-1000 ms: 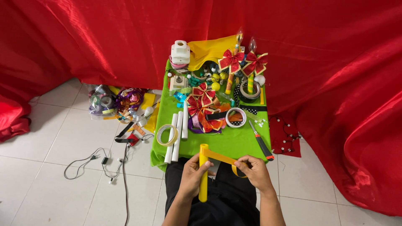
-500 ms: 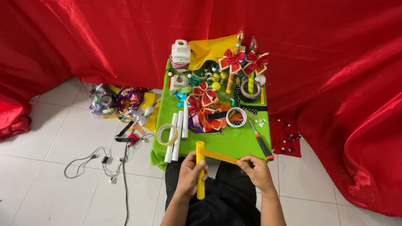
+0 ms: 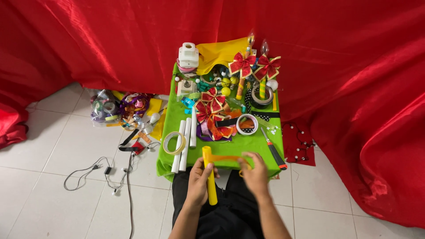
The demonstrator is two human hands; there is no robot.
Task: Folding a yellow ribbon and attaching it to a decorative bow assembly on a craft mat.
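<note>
My left hand point(image 3: 198, 180) grips a yellow tube point(image 3: 209, 175) held nearly upright over my lap, just at the near edge of a small table under a green cloth point(image 3: 252, 148). An orange ribbon point(image 3: 226, 158) runs from the top of the tube across to my right hand point(image 3: 253, 174), which pinches its free end and a loop of it. Both hands hover above my black trousers, close to the table's front edge.
On the green cloth lie white tubes point(image 3: 185, 137), a roll of tape point(image 3: 171, 143), another tape roll point(image 3: 247, 124), a utility knife point(image 3: 273, 149), red bows point(image 3: 254, 66) and small balls. Ribbon clutter point(image 3: 123, 108) and cables point(image 3: 106, 170) lie on the tiled floor left. Red cloth hangs all around.
My right hand has moved left toward the tube, shortening the ribbon span. The tube has tilted slightly and shifted up-left with my left hand.
</note>
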